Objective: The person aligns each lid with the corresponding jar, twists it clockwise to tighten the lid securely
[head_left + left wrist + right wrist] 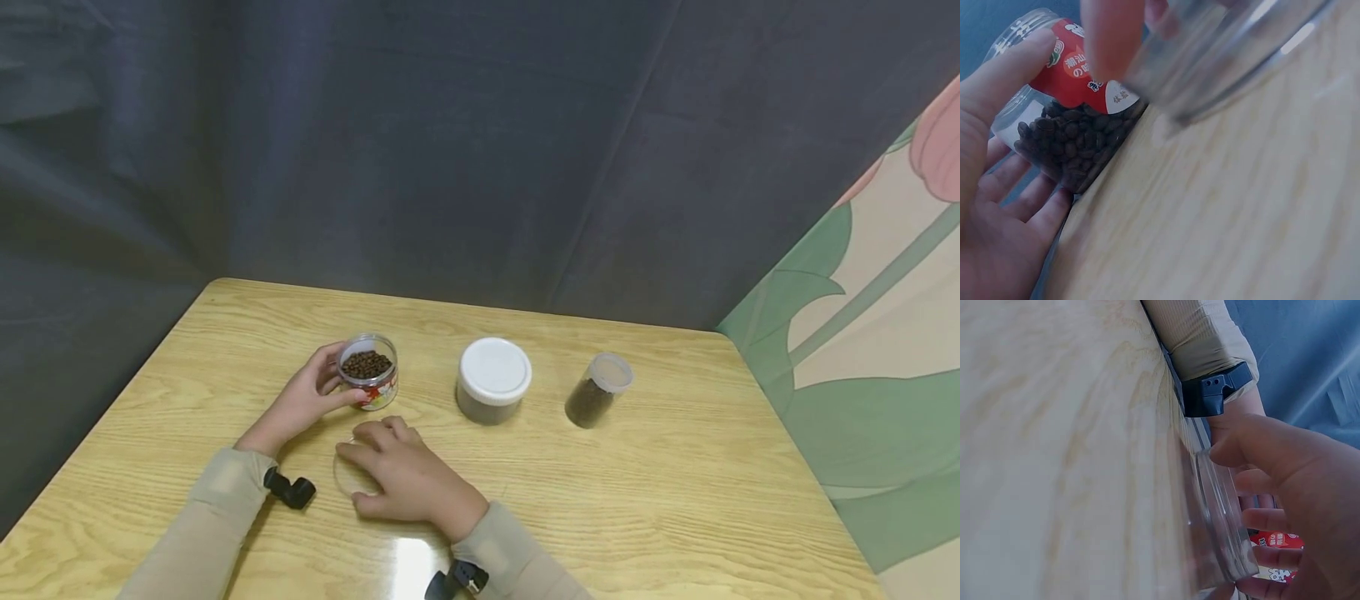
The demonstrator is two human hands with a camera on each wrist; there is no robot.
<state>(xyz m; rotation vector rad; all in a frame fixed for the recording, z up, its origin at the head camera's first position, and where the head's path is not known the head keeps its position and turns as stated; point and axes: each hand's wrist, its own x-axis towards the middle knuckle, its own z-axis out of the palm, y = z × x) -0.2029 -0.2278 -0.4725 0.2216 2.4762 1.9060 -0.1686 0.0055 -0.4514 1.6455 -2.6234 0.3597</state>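
Note:
My left hand holds an open clear jar at the table's left, thumb on the near side and fingers behind. Dark brown beans fill its lower part, and a red label wraps it in the left wrist view. Closer to me, my right hand reaches over a clear round lid low at the tabletop. Its thumb and fingertips are at the lid's rim, as the right wrist view shows. In the head view that hand hides much of the lid.
A wide jar with a white screw lid stands mid-table. Right of it is a slim clear container with dark contents and a translucent cap. A dark curtain hangs behind the wooden table, and a flower-patterned panel borders the right.

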